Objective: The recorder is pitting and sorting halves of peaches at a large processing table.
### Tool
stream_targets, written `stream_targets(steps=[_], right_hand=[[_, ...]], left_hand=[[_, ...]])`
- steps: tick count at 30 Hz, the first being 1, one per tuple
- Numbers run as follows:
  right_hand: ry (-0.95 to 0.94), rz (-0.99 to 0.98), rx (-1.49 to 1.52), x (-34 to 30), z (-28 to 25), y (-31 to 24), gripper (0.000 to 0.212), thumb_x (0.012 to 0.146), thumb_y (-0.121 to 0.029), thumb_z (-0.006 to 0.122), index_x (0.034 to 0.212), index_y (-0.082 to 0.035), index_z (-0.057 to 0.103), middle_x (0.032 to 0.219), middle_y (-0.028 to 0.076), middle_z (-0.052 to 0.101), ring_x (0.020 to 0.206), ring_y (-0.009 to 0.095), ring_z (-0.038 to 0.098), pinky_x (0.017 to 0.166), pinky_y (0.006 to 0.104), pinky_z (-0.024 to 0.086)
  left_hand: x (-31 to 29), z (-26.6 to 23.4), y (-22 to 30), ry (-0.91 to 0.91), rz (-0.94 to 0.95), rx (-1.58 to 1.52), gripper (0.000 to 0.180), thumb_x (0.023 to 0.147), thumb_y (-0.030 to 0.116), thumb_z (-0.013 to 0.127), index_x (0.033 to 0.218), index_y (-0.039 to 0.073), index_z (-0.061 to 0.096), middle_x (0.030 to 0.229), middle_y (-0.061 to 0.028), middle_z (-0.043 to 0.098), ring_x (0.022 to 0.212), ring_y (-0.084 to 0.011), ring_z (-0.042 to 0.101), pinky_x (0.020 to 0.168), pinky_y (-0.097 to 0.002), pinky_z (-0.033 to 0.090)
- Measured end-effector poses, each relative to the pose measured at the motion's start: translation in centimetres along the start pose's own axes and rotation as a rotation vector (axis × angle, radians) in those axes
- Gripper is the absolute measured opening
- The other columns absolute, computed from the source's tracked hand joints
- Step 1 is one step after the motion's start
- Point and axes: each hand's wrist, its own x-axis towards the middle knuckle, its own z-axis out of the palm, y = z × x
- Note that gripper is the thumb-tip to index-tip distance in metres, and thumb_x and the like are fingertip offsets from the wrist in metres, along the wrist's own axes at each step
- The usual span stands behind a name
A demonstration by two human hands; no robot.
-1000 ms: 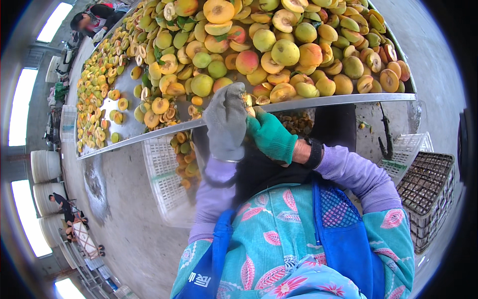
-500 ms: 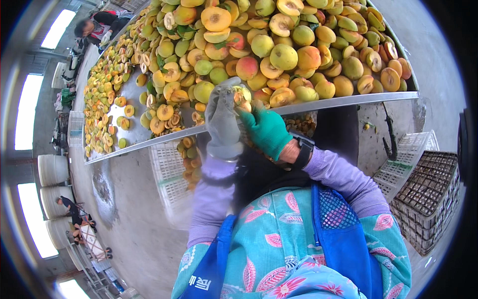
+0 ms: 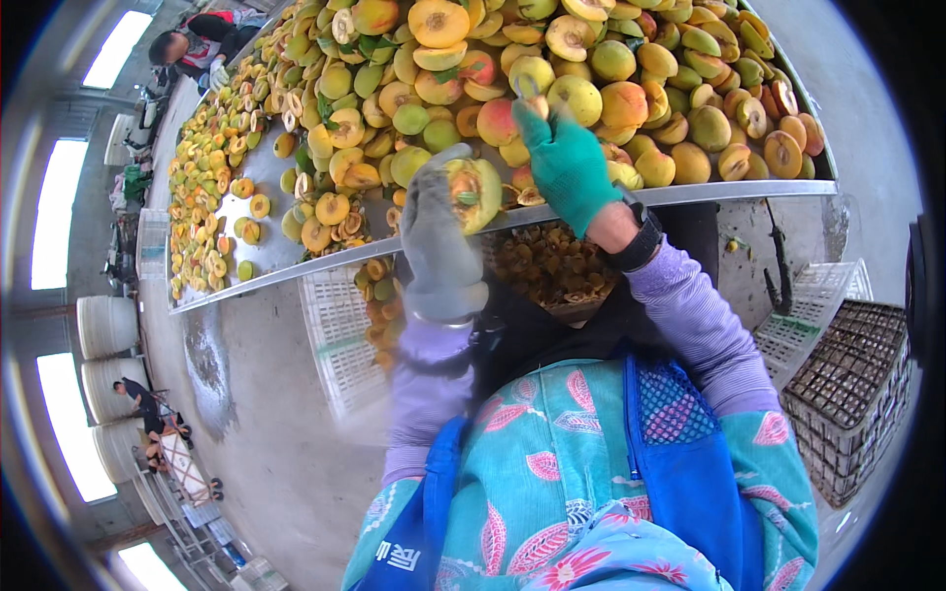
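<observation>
My left hand (image 3: 440, 236), in a grey glove, grips a cut peach (image 3: 475, 195) with its torn, hollowed flesh facing up, just over the table's front edge. To its right, my right hand (image 3: 567, 165), in a green glove, is closed and raised over the fruit pile. From its fingertips sticks out what looks like a small pitting tool with a rounded metal loop (image 3: 532, 75); it is blurred. Whole and halved peaches (image 3: 611, 61) are heaped on the metal table (image 3: 690, 194) beyond both hands.
Below the table edge, scraps and pits fill a container (image 3: 552, 261) between my legs. White crates stand at left (image 3: 335, 340) and right (image 3: 813, 305), beside a dirty dark crate (image 3: 852, 394). Another person (image 3: 202, 44) bends at the table's far left; more people (image 3: 148, 414) stand by a cart.
My right hand has moved away from the peach, up and to the right over the pile. The left hand still holds the peach, now lower and turned to show its cut face.
</observation>
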Motion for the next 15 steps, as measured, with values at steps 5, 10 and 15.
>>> stream_targets(steps=[5,10,15], right_hand=[[-0.013,0.256,0.231,-3.5,3.1,3.2,0.041,0.093,-0.040,0.052,0.100,0.000,0.057,0.076,0.019,0.061,0.067,0.026,0.060,0.059,0.0394,0.045],[-0.104,-0.058,-0.033,-3.8,-0.1,2.1,0.035,0.092,-0.037,0.055,0.103,-0.004,0.055,0.077,0.017,0.061,0.067,0.028,0.059,0.057,0.0389,0.045],[-0.211,-0.146,-0.449,-8.2,-0.5,1.9,0.031,0.093,-0.036,0.051,0.093,-0.006,0.050,0.070,0.015,0.062,0.066,0.031,0.062,0.056,0.0404,0.047]], left_hand=[[-0.3,2.2,-1.4,0.070,-0.262,-0.327,0.039,0.087,0.011,0.064,0.124,0.004,0.053,0.106,-0.0018,0.058,0.089,-0.0097,0.055,0.080,-0.0233,0.047],[0.0,-0.5,-1.7,-0.226,-0.363,-0.621,0.048,0.088,0.009,0.058,0.133,0.002,0.040,0.102,-0.0078,0.059,0.092,-0.0135,0.058,0.082,-0.0254,0.049],[-0.4,0.7,-2.9,-0.190,-0.044,-0.291,0.039,0.092,0.024,0.058,0.121,0.000,0.047,0.099,-0.0124,0.062,0.088,-0.0189,0.062,0.076,-0.0300,0.052]])
